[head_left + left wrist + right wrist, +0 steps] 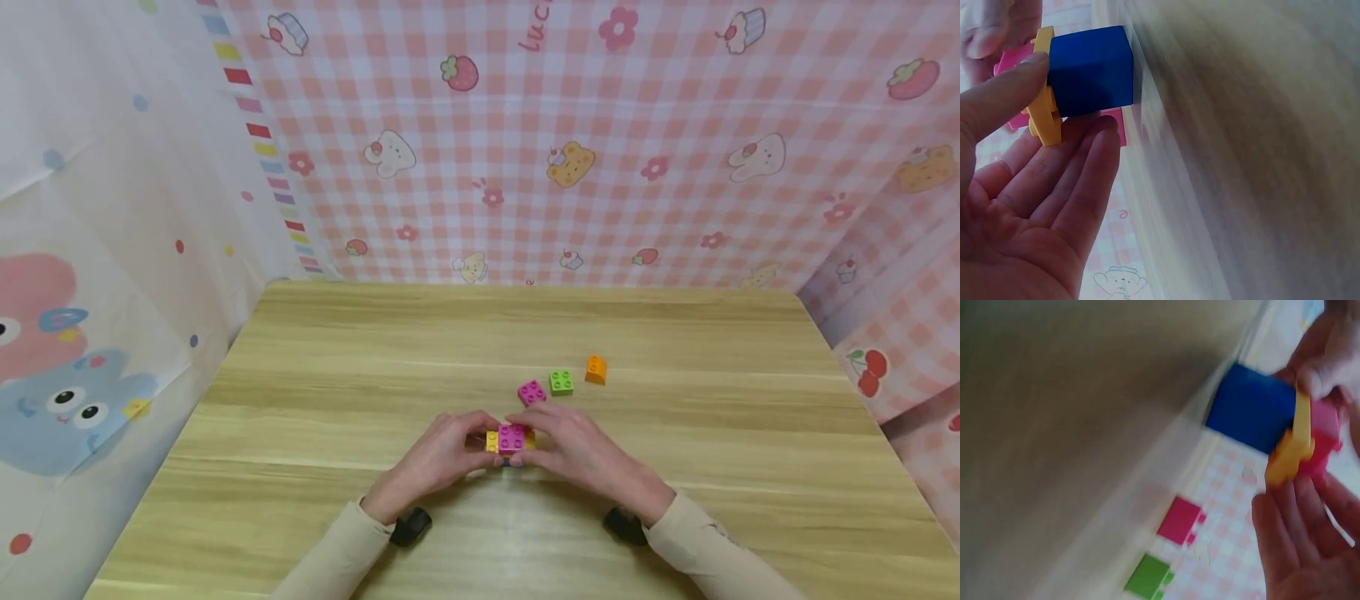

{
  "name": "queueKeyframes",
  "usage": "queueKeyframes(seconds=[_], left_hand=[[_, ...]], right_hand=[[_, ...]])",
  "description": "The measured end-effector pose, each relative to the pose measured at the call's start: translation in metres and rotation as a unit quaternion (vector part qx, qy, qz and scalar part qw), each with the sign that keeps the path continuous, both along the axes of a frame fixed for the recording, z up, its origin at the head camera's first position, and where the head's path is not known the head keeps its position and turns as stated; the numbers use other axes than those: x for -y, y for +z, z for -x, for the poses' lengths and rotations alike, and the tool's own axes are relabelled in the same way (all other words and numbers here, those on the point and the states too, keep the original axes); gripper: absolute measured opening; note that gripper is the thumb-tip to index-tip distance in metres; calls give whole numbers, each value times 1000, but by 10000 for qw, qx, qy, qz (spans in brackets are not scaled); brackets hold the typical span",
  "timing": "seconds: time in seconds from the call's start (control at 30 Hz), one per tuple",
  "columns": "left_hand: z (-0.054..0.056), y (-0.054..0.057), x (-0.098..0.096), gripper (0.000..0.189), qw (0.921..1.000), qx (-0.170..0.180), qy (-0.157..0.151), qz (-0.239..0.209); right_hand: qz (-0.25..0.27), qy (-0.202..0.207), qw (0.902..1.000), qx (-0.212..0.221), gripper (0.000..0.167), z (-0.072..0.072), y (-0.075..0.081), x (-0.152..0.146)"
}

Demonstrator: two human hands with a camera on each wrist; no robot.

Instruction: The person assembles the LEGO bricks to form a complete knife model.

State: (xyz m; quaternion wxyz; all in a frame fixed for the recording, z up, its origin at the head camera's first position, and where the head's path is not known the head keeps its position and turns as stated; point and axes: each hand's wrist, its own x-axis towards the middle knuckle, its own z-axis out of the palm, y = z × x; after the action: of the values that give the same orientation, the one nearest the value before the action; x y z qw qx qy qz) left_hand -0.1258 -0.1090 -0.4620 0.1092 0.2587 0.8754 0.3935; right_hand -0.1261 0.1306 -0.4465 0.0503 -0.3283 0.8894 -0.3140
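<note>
3 loose blocks (561, 382) lie just beyond the held stack (512, 438).

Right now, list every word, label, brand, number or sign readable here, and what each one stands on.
"luc", on the pink checked cloth, at the head view's top edge; anything beyond is cut off.
"e", low on the same cloth, by the far edge of the table.
Right sleeve: a dark mark, too small to read.
Stacked bricks, loose bricks: no lettering visible.
</note>
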Motion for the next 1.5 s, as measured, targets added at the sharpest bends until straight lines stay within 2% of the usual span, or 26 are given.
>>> queueKeyframes(seconds=[0.13, 0.33, 0.5, 0.7, 0.9, 1.17, 1.33, 1.5], left_hand=[[-2, 1, 0, 33, 9997, -76, 52, 206], [-3, 1, 0, 38, 9994, -53, 118, 333], [-3, 1, 0, 41, 9993, 45, 105, 357], [-4, 1, 1, 44, 9996, 11, 70, 291], [-5, 1, 2, 43, 9998, -2, 52, 212], [-6, 2, 2, 46, 9999, 47, 103, 114], [-8, 2, 3, 48, 9997, 48, 193, -106], [-7, 2, 2, 41, 9992, -169, 163, -331]], right_hand=[[46, -57, 9996, 287, 55, 7, 3, -12], [-8, -47, 9997, -242, 49, 32, 8, -25], [-491, 0, 9981, -386, 55, 49, 7, -30], [-1087, 407, 9910, -672, 59, 63, 0, -30], [-1507, 547, 9840, -775, 62, 70, -6, -27], [-1765, 621, 9783, -885, 61, 74, -8, -24], [-1760, 656, 9776, -954, 49, 75, -9, -23], [-1720, 710, 9754, -1185, 38, 76, -11, -22]])
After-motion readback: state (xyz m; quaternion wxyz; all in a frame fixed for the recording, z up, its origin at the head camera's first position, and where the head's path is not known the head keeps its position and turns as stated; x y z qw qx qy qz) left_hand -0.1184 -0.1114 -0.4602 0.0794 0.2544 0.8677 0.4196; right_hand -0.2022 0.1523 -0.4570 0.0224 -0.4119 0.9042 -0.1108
